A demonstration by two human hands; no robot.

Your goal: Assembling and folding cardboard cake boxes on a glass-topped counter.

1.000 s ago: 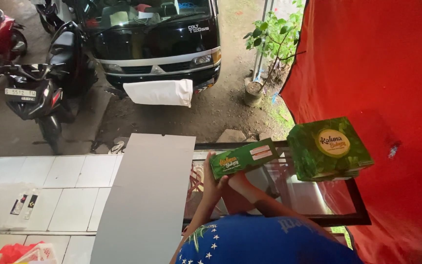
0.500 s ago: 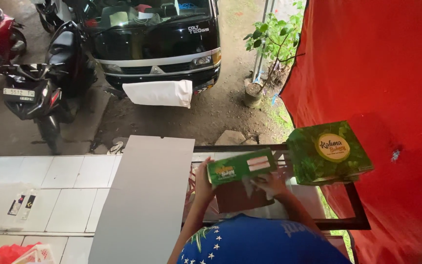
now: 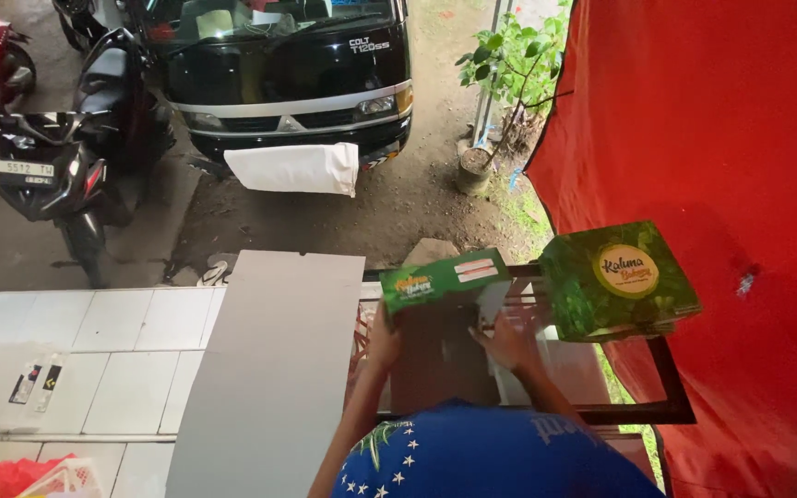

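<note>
Carton [image 3: 445, 281]: green, partly folded, held above a dark-framed counter [image 3: 666, 406]. Long axis runs left to right, rising slightly toward the right; the green printed panel faces up and away, with a brown flap hanging below it. Left hand [image 3: 383, 343] grasps the carton's lower left edge. Right hand [image 3: 509, 341] presses the flap at the lower right, fingers curled on it. Just right of the carton, a finished green square box [image 3: 615, 281] with a round yellow label rests on the counter, tilted. A grey board [image 3: 269, 369] lies left, over white floor tiles [image 3: 94, 350]. Red tarpaulin [image 3: 721, 138] hangs at right. Beyond: black truck [image 3: 288, 74], motorcycle [image 3: 66, 175], potted plant [image 3: 500, 83] on bare ground.
</note>
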